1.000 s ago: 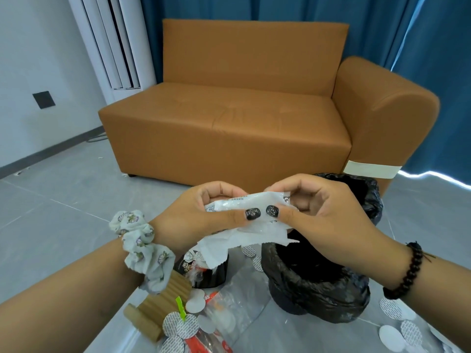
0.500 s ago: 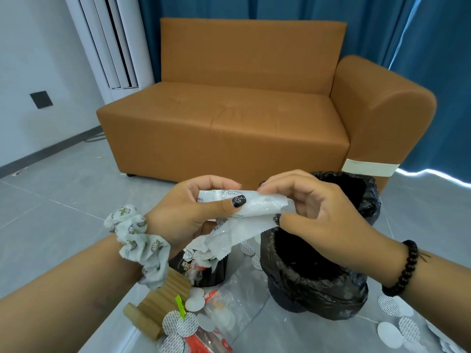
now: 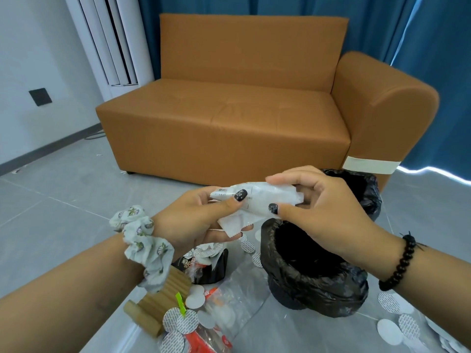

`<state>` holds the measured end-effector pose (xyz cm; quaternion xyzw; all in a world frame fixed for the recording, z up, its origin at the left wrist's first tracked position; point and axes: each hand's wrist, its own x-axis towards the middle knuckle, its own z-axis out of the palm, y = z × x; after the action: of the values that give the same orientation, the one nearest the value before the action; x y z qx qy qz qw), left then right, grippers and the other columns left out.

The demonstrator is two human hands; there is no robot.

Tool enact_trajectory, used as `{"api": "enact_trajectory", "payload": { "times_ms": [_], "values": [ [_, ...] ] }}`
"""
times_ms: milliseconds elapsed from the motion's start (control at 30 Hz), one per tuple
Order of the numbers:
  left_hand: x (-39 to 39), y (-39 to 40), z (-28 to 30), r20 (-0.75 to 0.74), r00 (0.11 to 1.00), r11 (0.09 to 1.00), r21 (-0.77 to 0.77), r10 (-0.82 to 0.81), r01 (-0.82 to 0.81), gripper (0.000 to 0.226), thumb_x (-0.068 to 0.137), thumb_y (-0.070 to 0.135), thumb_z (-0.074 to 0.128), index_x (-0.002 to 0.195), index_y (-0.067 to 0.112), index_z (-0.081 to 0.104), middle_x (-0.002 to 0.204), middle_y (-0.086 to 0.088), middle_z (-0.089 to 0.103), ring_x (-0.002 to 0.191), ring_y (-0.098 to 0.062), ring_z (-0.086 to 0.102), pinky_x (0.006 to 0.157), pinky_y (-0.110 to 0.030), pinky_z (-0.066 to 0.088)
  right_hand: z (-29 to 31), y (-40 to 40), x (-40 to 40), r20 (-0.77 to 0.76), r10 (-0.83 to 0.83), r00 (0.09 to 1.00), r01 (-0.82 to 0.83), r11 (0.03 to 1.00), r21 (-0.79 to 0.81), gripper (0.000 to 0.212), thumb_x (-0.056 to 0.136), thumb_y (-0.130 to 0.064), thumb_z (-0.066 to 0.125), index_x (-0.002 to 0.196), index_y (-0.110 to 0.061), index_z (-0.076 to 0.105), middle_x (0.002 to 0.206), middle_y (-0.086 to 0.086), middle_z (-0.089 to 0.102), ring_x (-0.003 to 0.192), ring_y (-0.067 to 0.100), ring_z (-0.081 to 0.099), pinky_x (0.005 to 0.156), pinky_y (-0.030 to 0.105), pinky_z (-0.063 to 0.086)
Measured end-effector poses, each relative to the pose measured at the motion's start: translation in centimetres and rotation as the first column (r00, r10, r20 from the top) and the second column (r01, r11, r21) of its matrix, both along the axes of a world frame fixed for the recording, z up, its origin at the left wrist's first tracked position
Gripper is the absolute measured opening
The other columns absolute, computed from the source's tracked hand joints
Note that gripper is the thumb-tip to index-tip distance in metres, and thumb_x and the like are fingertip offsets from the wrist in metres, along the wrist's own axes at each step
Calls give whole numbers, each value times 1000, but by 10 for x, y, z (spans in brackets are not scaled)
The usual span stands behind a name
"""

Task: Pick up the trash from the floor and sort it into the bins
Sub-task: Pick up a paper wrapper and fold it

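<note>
A crumpled white plastic wrapper [image 3: 262,201] is held between both hands in front of me. My left hand [image 3: 196,220] grips its left end, thumb on top. My right hand [image 3: 323,207] pinches its right end between thumb and fingers. Just below the wrapper stands a bin lined with a black bag [image 3: 313,278]. A second black-lined bin [image 3: 364,192] is behind my right hand, partly hidden. A small black container [image 3: 216,268] stuffed with wrappers sits below my left hand.
Litter lies on the grey floor: a corrugated cardboard piece [image 3: 158,299], clear plastic film [image 3: 237,294], several round white foil seals [image 3: 178,324], a red packet [image 3: 204,342]. A brown sofa [image 3: 229,118] stands behind the bins, blue curtains beyond it.
Both hands have folded the wrapper into a tighter bundle; its loose hanging tail has been drawn up. The hands stay above the near bin.
</note>
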<state>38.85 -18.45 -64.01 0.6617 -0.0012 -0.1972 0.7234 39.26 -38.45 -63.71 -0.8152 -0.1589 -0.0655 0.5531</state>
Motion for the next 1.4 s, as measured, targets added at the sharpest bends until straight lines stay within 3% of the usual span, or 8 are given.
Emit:
{"api": "enact_trajectory", "payload": {
  "times_ms": [133, 333, 533, 667, 967, 1167, 1267, 1400],
  "values": [
    [0, 0, 3, -64, 998, 997, -77, 12, -17, 54, 70, 33, 62, 114, 2, 62, 106, -16, 71, 95, -33, 69, 84, -42, 54, -2, 3, -3, 356, 70, 932, 22, 969, -246, 34, 75, 8, 66, 94, -20, 73, 101, -7, 55, 97, 8, 56, 71, 13, 43],
    [1, -2, 2, -76, 992, 984, -140, 103, -113, 48, 66, 17, 64, 108, -6, 62, 98, -25, 70, 82, -30, 72, 67, -29, 60, -3, 3, -5, 561, 251, 789, 36, 893, -449, 24, 79, 10, 63, 94, -7, 70, 102, 3, 51, 84, 13, 51, 67, 21, 40],
    [2, 1, 4, 34, 981, 974, -131, 192, -186, 42, 56, 3, 69, 98, 1, 63, 76, -12, 72, 56, -17, 69, 48, -21, 54, -5, 4, -6, 104, 96, 990, -86, 991, -98, 46, 78, -32, 73, 119, -41, 54, 119, -12, 50, 107, 6, 58, 87, 27, 50],
    [2, 3, 1, 91, 979, 981, -92, 181, -173, 43, 51, 1, 72, 93, 5, 65, 75, -8, 73, 59, -17, 70, 50, -22, 55, -7, 3, -1, -311, 118, 943, -59, 980, 191, 28, 82, -18, 69, 109, -23, 66, 112, 4, 64, 89, 15, 67, 75, 30, 57],
    [7, -1, -13, -52, 992, 993, 27, 118, -117, 41, 71, -4, 70, 110, 3, 60, 94, -15, 70, 71, -20, 69, 70, -30, 58, -21, 2, 7, -449, 93, 889, 22, 970, 244, 19, 77, 0, 72, 94, -10, 72, 97, 13, 72, 79, 18, 68, 68, 28, 54],
    [8, 0, -24, -148, 977, 940, 326, 157, -101, 39, 83, 11, 68, 119, 9, 54, 112, -15, 63, 101, -25, 62, 82, -34, 52, -56, -20, 33, -413, -237, 879, 246, 969, -33, 20, 77, -10, 76, 96, -14, 72, 98, 7, 69, 81, 16, 66, 71, 28, 57],
    [7, 2, -24, -164, 982, 933, 358, 90, -26, 33, 87, 8, 63, 118, 10, 54, 114, -14, 66, 95, -22, 66, 83, -35, 52, -94, -43, 47, -263, -471, 842, 360, 854, -375, 26, 78, -21, 76, 103, -16, 70, 105, 1, 66, 92, 18, 63, 81, 32, 53],
    [4, 1, -26, -167, 986, 923, 376, -14, 77, 29, 88, 12, 61, 117, 13, 54, 106, -7, 72, 91, -19, 68, 74, -30, 53, -135, -75, 61, -176, -529, 830, 336, 726, -600, 36, 82, -21, 71, 116, -11, 63, 129, 8, 56, 113, 25, 55, 88, 28, 46]
  ]
}}
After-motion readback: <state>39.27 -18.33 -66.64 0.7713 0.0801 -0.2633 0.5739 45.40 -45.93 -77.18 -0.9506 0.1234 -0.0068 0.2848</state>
